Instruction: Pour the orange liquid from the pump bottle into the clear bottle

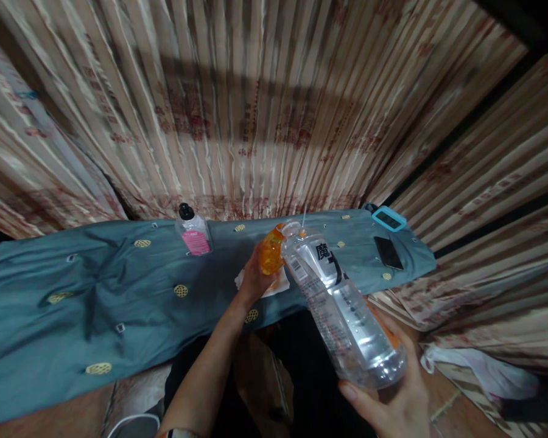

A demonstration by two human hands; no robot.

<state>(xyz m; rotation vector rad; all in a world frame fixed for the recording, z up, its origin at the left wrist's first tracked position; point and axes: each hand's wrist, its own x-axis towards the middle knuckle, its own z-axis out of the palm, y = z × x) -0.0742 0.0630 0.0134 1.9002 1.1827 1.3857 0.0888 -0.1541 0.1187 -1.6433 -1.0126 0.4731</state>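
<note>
My left hand (253,277) is wrapped round a small orange bottle (271,252) above the teal cloth. In my right hand (395,383) is a large clear plastic bottle (342,304) with a silver label and dark characters, gripped near its base. It tilts so that its neck points away from me, close to the top of the orange bottle. Whether the two mouths touch, I cannot tell. A crumpled white tissue (278,285) lies on the cloth just below my left hand, partly covered by it.
Teal patterned cloth (155,274) covers a long surface. A clear bottle with a pink label and black cap (195,234) stands left. At right lie a dark phone (388,252) and a blue-framed device (389,219). Pleated curtains (256,121) hang behind; a white plastic bag (488,371) sits lower right.
</note>
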